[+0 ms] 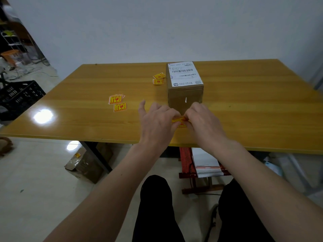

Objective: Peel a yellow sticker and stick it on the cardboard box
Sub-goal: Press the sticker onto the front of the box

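Observation:
A brown cardboard box (185,95) with a white shipping label on top stands on the wooden table (78,119). Just in front of it, my left hand (156,123) and my right hand (204,123) meet over a yellow sticker (180,119), both pinching it between fingertips. Only a thin yellow strip with some red print shows between the fingers; the rest is hidden. Whether the backing has separated I cannot tell.
Loose yellow stickers lie on the table: a small stack (116,99) with one below it (120,107) to the left, and two (158,78) beside the box. A black crate (19,96) stands off the table's left. Boxes and a red stool (192,165) are under the table.

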